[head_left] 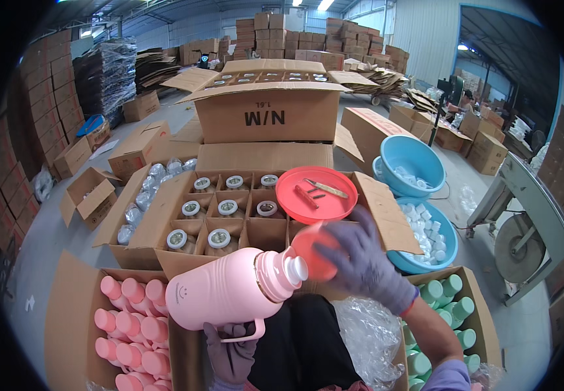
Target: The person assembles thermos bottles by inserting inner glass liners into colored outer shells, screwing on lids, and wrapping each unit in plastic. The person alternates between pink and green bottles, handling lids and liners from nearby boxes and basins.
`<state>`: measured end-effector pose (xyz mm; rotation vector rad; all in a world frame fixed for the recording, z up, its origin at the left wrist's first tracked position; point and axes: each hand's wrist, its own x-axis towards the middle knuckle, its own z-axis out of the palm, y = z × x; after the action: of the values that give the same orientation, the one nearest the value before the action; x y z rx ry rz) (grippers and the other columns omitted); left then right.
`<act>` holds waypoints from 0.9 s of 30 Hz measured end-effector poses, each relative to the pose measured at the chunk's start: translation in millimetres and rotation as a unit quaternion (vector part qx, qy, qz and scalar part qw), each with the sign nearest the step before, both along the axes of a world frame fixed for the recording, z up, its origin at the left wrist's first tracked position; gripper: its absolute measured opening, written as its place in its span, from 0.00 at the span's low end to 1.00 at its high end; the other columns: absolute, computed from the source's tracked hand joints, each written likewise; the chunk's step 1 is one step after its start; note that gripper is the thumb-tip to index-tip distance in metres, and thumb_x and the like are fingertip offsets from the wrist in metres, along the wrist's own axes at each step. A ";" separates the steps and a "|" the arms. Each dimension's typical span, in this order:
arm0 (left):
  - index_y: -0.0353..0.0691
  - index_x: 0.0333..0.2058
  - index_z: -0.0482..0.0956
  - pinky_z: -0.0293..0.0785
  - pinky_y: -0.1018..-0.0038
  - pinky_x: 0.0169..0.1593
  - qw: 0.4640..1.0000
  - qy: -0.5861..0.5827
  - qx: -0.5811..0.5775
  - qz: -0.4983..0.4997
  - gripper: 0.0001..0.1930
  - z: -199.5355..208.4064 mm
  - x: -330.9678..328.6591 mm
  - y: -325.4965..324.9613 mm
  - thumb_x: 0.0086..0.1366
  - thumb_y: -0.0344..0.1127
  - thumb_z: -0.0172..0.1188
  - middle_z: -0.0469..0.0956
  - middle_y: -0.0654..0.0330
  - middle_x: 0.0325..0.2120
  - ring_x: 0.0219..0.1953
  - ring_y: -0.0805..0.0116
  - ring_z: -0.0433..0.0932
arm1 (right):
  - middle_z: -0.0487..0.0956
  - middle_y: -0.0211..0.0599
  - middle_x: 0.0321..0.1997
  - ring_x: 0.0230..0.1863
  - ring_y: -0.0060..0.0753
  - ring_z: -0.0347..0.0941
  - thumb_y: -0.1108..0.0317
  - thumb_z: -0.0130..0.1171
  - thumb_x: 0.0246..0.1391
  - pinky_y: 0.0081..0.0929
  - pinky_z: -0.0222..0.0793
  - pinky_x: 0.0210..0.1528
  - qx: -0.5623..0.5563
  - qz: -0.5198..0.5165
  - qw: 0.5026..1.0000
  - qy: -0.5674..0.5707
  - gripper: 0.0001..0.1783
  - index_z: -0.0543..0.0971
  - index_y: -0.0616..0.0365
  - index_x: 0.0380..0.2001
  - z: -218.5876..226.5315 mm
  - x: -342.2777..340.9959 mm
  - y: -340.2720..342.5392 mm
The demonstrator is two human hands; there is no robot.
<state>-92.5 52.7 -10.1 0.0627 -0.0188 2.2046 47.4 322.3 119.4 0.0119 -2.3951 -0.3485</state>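
A pink thermos jug [210, 290] lies tilted across my lap, its neck and white stopper [297, 268] pointing right. My left hand [231, 355], in a grey glove, is closed at its handle, under the body. My right hand [370, 270], also gloved and smeared by motion, grips a coral-pink cup lid [314, 251] just beside the stopper. The lid is apart from the jug's body; whether its rim touches the stopper I cannot tell. Beyond my hands, a red round tray [298, 210] carries a small knife [327, 188] and other small tools.
A divided carton [184, 264] holds several white-capped containers. Pink bottles [129, 322] fill the left box, green ones [451, 306] the right. Blue basins [419, 153] with white caps stand at right, near a grey machine [516, 215]. Clear plastic [366, 339] lies by my lap.
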 end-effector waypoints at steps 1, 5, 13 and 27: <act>0.34 0.60 0.65 0.75 0.48 0.61 1.000 0.004 0.006 -0.011 0.29 2.6 4.4 -1.5 0.77 0.55 0.39 0.81 0.55 0.38 0.46 0.56 0.82 | 0.70 0.42 0.59 0.57 0.45 0.70 0.59 0.73 0.39 0.63 0.58 0.66 -0.008 0.088 0.996 0.010 0.33 0.76 0.50 0.52 4.7 9.7 -16.3; 0.36 0.51 0.71 0.82 0.55 0.52 0.994 0.053 -0.056 -0.072 0.28 8.3 29.0 -3.3 0.74 0.59 0.43 0.76 0.63 0.28 0.35 0.61 0.82 | 0.73 0.41 0.56 0.56 0.46 0.71 0.58 0.70 0.45 0.55 0.60 0.67 -0.219 0.242 0.944 0.048 0.34 0.74 0.57 0.56 -5.9 21.5 -45.7; 0.40 0.46 0.72 0.70 0.49 0.58 0.638 0.738 -0.146 0.164 0.21 -0.7 -4.5 -31.6 0.71 0.53 0.50 0.76 0.61 0.33 0.40 0.62 0.79 | 0.81 0.40 0.48 0.46 0.29 0.80 0.46 0.48 0.69 0.32 0.76 0.52 -0.924 0.105 0.359 -0.074 0.26 0.77 0.60 0.49 -74.2 -3.8 -17.6; 0.40 0.51 0.78 0.74 0.59 0.51 0.349 0.908 -0.223 0.065 0.20 62.7 5.6 -67.0 0.58 0.29 0.62 0.79 0.55 0.38 0.45 0.54 0.78 | 0.81 0.50 0.45 0.52 0.48 0.77 0.42 0.61 0.55 0.43 0.71 0.54 -0.350 -0.342 0.830 -0.269 0.30 0.82 0.63 0.41 -128.5 157.0 30.6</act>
<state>-86.9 -14.3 52.6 2.1101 1.7836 0.9384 204.4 353.0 -9.1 -1.2573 -2.8659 0.2924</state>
